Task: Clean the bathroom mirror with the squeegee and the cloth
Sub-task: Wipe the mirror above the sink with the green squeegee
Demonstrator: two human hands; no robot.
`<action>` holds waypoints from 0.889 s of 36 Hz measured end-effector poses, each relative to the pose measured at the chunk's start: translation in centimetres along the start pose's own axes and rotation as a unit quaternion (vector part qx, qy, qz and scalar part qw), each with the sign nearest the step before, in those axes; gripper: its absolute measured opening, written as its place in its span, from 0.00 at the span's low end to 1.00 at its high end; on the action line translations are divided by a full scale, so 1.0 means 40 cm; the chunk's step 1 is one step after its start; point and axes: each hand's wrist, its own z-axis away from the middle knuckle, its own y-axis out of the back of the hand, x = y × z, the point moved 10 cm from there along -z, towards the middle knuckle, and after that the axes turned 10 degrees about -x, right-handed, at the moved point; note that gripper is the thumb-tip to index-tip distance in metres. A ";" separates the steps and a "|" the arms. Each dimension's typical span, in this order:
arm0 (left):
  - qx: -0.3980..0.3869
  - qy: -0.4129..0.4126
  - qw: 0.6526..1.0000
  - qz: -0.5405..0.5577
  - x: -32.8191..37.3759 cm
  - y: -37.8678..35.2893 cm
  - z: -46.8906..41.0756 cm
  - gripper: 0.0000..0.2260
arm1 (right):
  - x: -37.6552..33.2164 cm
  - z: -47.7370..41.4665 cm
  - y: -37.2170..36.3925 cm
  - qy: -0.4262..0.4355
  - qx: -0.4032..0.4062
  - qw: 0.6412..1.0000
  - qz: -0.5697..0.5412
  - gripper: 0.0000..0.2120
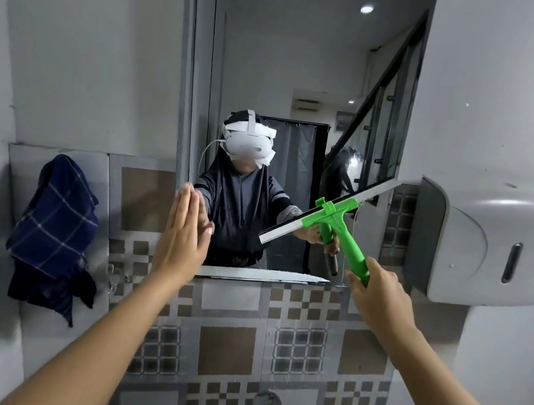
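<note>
Head view: right hand (pixel 374 298) clamped on green squeegee (pixel 332 217), blade tilted against mirror (pixel 296 68); left hand (pixel 184 235) flat, fingers spread, at mirror's left edge; blue cloth (pixel 53 232) hanging left.

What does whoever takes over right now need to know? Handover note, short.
Left hand: open, flat, holds nothing, palm at the mirror's lower left edge.
Right hand: shut on the squeegee handle; blade tilted, high end to the right, at the lower right of the glass. Contact with the glass cannot be told.
Cloth: blue checked, hanging on the tiled wall left of the mirror, untouched by either hand.
Done: cannot tell how much of the glass has been wiped.
Left: finish the squeegee passes, then probably take the cloth for the edges and drips.
</note>
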 end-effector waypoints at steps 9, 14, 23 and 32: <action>0.016 -0.044 0.997 -0.063 0.019 0.154 -0.174 0.27 | 0.000 0.037 -0.057 -0.071 -0.006 0.994 -0.085 0.13; 0.012 -0.068 0.995 -0.070 0.034 0.182 -0.227 0.30 | -0.017 0.060 -0.097 -0.102 -0.001 0.981 -0.162 0.12; 0.005 -0.101 0.994 -0.036 0.030 0.188 -0.223 0.31 | -0.105 0.101 -0.193 -0.158 -0.001 0.917 -0.365 0.15; -0.015 -0.147 0.989 -0.032 0.024 0.206 -0.221 0.32 | -0.225 0.134 -0.288 -0.149 0.032 0.882 -0.447 0.14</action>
